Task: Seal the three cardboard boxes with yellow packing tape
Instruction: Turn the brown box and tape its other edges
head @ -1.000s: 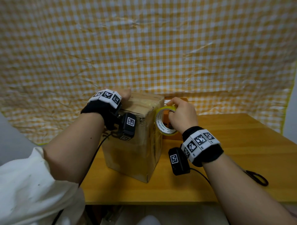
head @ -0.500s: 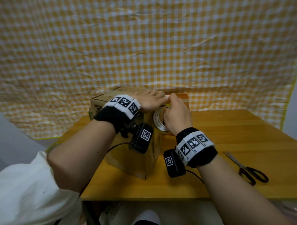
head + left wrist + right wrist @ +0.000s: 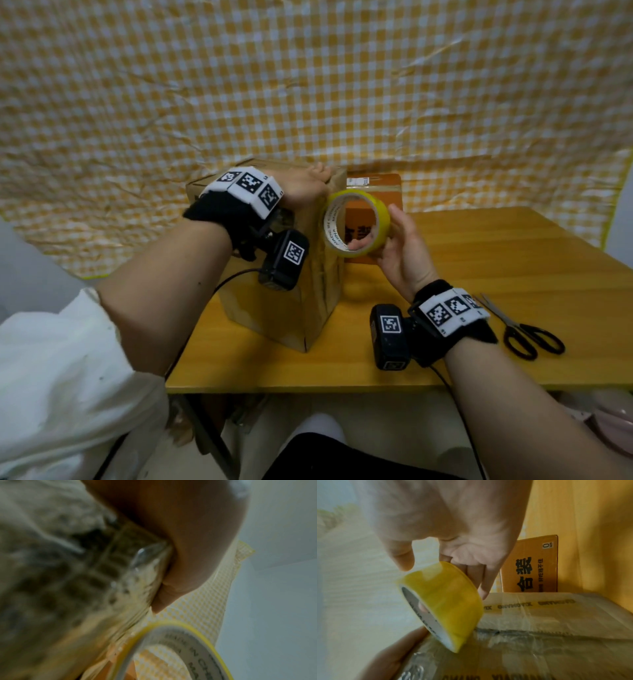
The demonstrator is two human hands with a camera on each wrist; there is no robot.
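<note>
A tall brown cardboard box (image 3: 318, 301) (image 3: 556, 622) (image 3: 68, 574) stands on the wooden table (image 3: 496, 260), glossy tape across its top. My left hand (image 3: 301, 186) (image 3: 180, 534) (image 3: 390, 655) presses on the top at its right-hand edge. Beside that edge my right hand (image 3: 397, 246) (image 3: 453, 540) holds the yellow tape roll (image 3: 333, 224) (image 3: 447, 601) (image 3: 202, 649), a finger through the core and the thumb outside. A smaller orange box (image 3: 375, 186) (image 3: 537, 566) stands behind the roll. No third box shows.
Black-handled scissors (image 3: 527, 332) lie on the table right of my right wrist. A yellow checked cloth (image 3: 308, 85) hangs behind the table. The table's front edge (image 3: 308, 385) is close to my body.
My right hand has drawn the roll a little down and right, off the box's top edge, and turned it so the core faces me. My left hand stays on the box top.
</note>
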